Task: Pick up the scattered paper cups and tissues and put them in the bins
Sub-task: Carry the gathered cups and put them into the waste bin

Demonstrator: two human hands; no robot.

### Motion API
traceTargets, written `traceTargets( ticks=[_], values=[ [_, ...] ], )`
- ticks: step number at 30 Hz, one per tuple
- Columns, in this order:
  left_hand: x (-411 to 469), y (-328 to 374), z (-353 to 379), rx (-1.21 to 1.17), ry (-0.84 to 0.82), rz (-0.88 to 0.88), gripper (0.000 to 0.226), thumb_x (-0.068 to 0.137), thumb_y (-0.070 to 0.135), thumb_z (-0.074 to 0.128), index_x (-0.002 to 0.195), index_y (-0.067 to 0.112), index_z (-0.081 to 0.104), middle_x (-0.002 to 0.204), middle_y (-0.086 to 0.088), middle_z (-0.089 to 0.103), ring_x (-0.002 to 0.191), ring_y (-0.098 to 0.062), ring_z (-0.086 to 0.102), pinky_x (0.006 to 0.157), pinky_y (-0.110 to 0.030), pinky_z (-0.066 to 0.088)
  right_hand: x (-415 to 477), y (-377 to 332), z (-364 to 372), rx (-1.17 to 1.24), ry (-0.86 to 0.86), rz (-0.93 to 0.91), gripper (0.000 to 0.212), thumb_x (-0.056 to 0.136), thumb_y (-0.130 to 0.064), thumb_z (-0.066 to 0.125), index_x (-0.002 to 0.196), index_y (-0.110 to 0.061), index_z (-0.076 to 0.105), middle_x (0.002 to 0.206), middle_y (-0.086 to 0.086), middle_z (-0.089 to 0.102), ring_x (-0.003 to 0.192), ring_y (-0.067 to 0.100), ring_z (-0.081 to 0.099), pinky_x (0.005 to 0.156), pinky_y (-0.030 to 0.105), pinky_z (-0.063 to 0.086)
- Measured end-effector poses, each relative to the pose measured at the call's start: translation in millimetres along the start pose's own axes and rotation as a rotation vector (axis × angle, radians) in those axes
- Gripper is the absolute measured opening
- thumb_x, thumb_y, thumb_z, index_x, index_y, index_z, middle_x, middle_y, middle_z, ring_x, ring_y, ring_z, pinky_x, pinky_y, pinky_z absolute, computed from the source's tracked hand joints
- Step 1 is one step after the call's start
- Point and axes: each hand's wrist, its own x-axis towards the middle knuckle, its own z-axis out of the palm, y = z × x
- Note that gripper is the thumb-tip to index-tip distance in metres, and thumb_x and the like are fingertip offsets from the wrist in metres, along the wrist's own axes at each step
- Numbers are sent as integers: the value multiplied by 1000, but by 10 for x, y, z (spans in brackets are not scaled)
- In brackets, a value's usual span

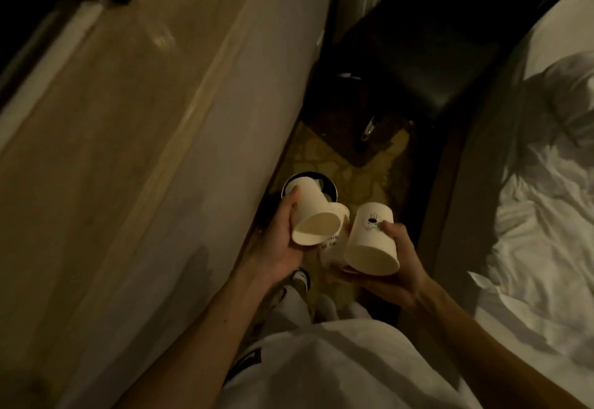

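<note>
Counter (128, 119), long, left of frame. Bed (546, 216), rumpled white, right edge. Round dark bin (332, 185), on the floor at centre. Left grip (278, 241) curled round a tilted paper cup (313, 219) over the bin. Right grip (401, 261) holds a printed cup (369, 241) just beside.

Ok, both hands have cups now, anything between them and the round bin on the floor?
Nothing visible. The bin stands open on the floor, just beyond the left hand and its paper cup. The right hand holds its printed cup alongside; only floor shows between.
</note>
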Motion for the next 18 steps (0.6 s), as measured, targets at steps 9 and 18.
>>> traceTargets(
  ticks=[9,18],
  values=[
    [1070,147,-164,-135,80,-202,72,80,57,60,141,22,48,127,-19,56,105,-30,56,78,-40,50,861,-475,-280,64,108,97,98,27,-33,98,117,-13,64,106,22,69,91,38,67,68,46,59],
    [2720,-419,-745,-97,250,-301,37,74,61,64,104,39,66,102,-9,74,104,-28,62,95,-46,48,2390,-733,-1340,-41,114,279,108,37,-37,96,134,-22,53,120,23,65,105,48,62,70,44,59]
  ],
)
